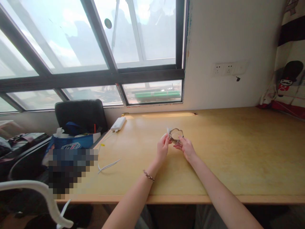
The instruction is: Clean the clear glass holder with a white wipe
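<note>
Yellowish bench (238, 152) by window (147, 75). Over it, left hand (162, 148) pinches white scrap (168, 130) against ornate ring (175, 140); right hand (188, 149) grips ring's other side. Ring detail too small. Blue bag (71, 143) partly pixelated.

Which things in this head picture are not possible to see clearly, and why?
All in the head view:
1. Ring-shaped object: fine pattern too small; rim partly covered by the right grip.
2. White piece: partly covered by the left grip; material too small to tell.
3. Blue bag: lower part hidden by pixel blocks.
4. Curtain: cut off by the right edge.
</note>
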{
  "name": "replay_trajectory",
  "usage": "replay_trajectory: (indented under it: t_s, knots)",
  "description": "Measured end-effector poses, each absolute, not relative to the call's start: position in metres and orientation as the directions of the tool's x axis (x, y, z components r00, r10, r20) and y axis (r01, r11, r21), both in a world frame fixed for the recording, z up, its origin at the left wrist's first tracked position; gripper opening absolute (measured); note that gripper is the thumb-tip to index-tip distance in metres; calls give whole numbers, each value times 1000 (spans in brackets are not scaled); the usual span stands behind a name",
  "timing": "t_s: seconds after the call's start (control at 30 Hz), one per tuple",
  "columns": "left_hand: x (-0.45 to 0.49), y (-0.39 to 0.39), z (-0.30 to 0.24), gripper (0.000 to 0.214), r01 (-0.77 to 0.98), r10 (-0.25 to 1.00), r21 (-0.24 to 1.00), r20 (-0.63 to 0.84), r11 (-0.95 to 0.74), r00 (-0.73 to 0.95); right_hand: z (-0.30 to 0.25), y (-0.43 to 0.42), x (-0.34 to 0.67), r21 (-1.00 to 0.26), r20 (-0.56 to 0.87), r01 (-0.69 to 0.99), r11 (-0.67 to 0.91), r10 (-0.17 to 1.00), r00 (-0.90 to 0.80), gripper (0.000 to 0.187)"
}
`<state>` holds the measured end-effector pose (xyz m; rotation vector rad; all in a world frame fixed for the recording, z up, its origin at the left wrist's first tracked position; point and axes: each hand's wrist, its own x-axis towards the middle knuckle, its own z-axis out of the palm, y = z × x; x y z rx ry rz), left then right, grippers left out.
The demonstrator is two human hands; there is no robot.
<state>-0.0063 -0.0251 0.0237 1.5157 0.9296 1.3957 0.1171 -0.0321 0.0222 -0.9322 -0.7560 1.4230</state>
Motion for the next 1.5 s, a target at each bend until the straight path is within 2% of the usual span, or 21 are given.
replay_trajectory:
  t_s: [0.17,0.27,0.43,0.6,0.73,0.93,1.0,1.1,1.23,1.37,1.5]
  knots:
    - [-1,-33,17,29,211,904,889,357,-406,235,21,-28,122,-904,-113,-427,-16,972,204,33]
    - [1,-35,14,28,240,905,887,329,-394,268,18,-27,124,-936,-126,-351,-20,951,282,35]
    - [0,-27,15,32,23,967,986,158,-166,200,15,-28,121,-970,-16,-237,49,964,265,38]
    - [-4,-23,17,28,-236,940,968,-5,91,342,15,-27,118,-968,63,-225,111,975,213,40]
    - [-4,-22,15,27,-328,906,928,-20,174,424,12,-25,119,-957,34,-271,100,971,237,41]
    - [-9,-14,9,25,-461,946,861,-67,216,318,11,-27,119,-961,51,-257,100,980,192,38]
    - [-11,-13,9,25,-469,959,861,-70,197,276,12,-27,119,-962,54,-256,96,984,168,37]
    - [-13,-12,11,25,-422,988,903,-13,77,152,12,-27,119,-968,30,-240,67,988,154,35]
    - [-17,-11,14,25,-171,992,977,126,-125,-6,12,-27,119,-980,-10,-198,13,993,115,32]
    - [-20,-11,13,27,15,974,974,226,-226,-35,15,-29,118,-984,-17,-178,-6,998,59,25]
    - [-19,-13,13,25,30,963,963,268,-268,12,16,-30,120,-981,-18,-196,-14,1000,18,23]
